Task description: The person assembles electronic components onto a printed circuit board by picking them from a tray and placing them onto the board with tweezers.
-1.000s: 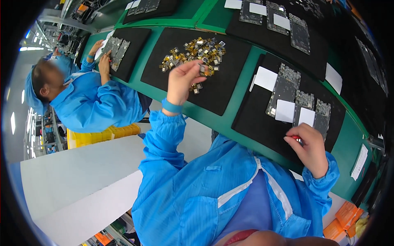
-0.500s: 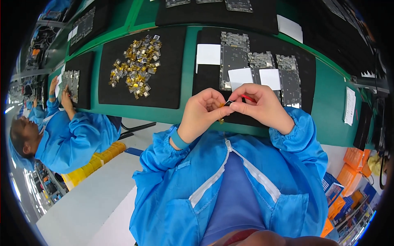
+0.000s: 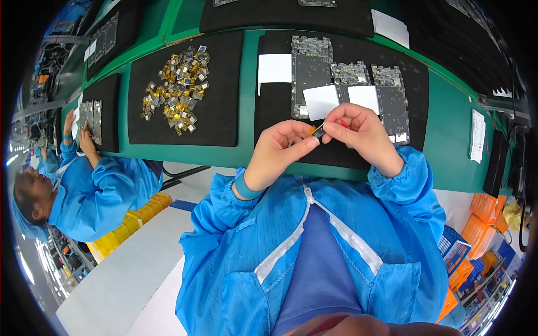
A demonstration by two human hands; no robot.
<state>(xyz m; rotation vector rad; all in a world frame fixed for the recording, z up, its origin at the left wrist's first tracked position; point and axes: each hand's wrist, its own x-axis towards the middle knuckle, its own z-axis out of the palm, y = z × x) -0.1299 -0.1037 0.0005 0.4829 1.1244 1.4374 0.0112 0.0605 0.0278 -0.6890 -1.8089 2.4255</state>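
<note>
Between my two hands is a small dark flat part with a gold flex tail (image 3: 319, 133). My left hand (image 3: 278, 148) pinches its near left side between thumb and fingers. At its upper right end, the thumb and forefinger of my right hand (image 3: 358, 133) grip it too. A thin red tool (image 3: 344, 123) sticks out among my right fingers; most of it is hidden. Just beyond my hands lie several dark circuit boards (image 3: 311, 75) on a black mat (image 3: 273, 106), with white cards (image 3: 320, 102) partly over them.
Left of my hands, a heap of small gold-and-silver flex parts (image 3: 182, 92) sits on another black mat (image 3: 224, 73). A co-worker in blue (image 3: 112, 190) handles a board (image 3: 92, 117) at far left. A paper sheet (image 3: 477, 135) lies right; orange crates (image 3: 482, 224) stand lower right.
My right hand has risen slightly and my fingertips have drawn a little apart. The small part has turned and shows more. The whole view has shifted slightly.
</note>
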